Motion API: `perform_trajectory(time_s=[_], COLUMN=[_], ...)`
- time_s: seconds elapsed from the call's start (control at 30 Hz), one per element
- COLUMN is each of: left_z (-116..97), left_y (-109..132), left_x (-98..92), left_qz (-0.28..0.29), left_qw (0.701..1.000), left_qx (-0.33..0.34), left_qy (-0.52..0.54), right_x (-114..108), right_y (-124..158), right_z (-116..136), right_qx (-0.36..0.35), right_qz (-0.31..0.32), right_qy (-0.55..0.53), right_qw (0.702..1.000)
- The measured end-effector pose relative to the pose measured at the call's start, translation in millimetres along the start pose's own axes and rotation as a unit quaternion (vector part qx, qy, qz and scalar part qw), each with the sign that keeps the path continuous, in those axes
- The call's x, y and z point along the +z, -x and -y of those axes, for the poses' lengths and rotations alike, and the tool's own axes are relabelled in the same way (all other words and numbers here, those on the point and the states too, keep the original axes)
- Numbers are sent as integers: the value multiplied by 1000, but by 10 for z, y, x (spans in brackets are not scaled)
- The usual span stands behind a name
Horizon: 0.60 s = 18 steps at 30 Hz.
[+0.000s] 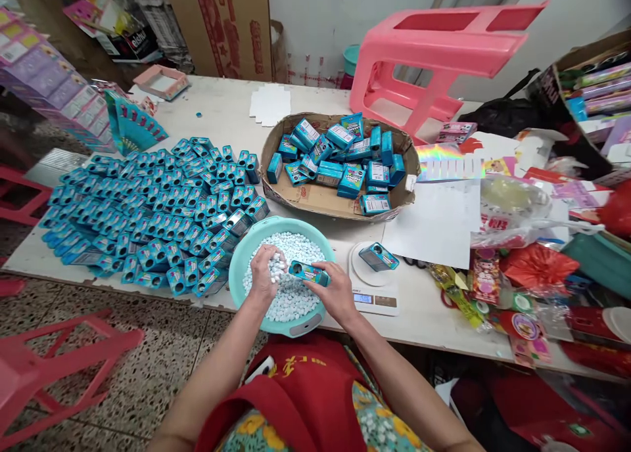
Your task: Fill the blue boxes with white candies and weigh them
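Over a mint-green basin (237, 276) full of small white candies (290, 310), my left hand (266, 272) is closed around some of the candies. My right hand (334, 290) grips a small blue candy box (306, 272) by its right end, just above the basin. The box lies close to the left fingers. To the right, another blue box (378, 256) rests on a white kitchen scale (380, 301) with a lit display. Many blue boxes with round holes (167, 222) stand packed together left of the basin.
Behind the basin sits a cut-down cardboard tray (315, 201) holding blue boxes. A pink plastic stool (434, 51) lies on the table at the back right. White paper (434, 225) and a clutter of packets (486, 274) cover the right side. Another pink stool (64, 366) stands left.
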<state>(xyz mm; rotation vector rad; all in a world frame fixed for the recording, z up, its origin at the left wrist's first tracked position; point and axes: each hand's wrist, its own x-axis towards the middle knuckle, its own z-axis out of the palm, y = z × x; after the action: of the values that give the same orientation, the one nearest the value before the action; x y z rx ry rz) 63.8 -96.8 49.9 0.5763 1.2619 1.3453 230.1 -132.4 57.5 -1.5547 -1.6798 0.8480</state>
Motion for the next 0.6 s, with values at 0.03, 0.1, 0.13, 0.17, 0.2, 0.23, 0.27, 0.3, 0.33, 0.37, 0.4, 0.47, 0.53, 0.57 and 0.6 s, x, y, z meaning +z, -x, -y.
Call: perform_trajectory(time_s=[0.03, 0.1, 0.13, 0.17, 0.2, 0.23, 0.27, 0.3, 0.33, 0.37, 0.4, 0.47, 0.53, 0.57, 0.6], left_z=[-57, -138, -166, -188, -207, -222, -236, -248, -260, -272, -283, -303, -318, -323, -327], left_y=[31, 61, 63, 59, 53, 45, 39, 35, 33, 34, 37, 49, 66, 76, 88], left_x=[48, 123, 150, 172, 190, 208, 224, 241, 256, 272, 286, 309, 328, 337, 344], left_qz=[-3, -25, -36, -42, -44, -42, -42, -42, -44, -43, -40, -32, -29, -30, -33], left_qw=[999, 995, 993, 991, 990, 990, 990, 990, 991, 991, 992, 994, 995, 996, 996], left_qx=[-2, -8, -8, -5, -2, -1, -3, -4, -3, -1, 4, 18, 21, 22, 26], left_qy=[46, 100, 115, 126, 131, 135, 135, 132, 128, 123, 118, 105, 91, 84, 75], right_x=[42, 85, 88, 80, 68, 53, 39, 28, 20, 15, 11, 4, -4, -10, -16], right_y=[-3, -4, -4, -5, -8, -14, -21, -29, -39, -48, -57, -71, -80, -82, -84], right_z=[21, 82, 118, 154, 186, 213, 233, 246, 253, 256, 255, 252, 253, 257, 264], right_qx=[-6, -20, -28, -35, -40, -42, -42, -42, -41, -39, -38, -35, -33, -33, -33], right_qz=[6, 13, 13, 12, 10, 10, 12, 15, 16, 17, 16, 11, 11, 13, 15], right_qy=[10, 22, 26, 29, 33, 36, 39, 40, 39, 36, 33, 26, 19, 16, 14], right_qw=[1000, 999, 999, 999, 999, 998, 998, 998, 998, 998, 999, 999, 999, 999, 999])
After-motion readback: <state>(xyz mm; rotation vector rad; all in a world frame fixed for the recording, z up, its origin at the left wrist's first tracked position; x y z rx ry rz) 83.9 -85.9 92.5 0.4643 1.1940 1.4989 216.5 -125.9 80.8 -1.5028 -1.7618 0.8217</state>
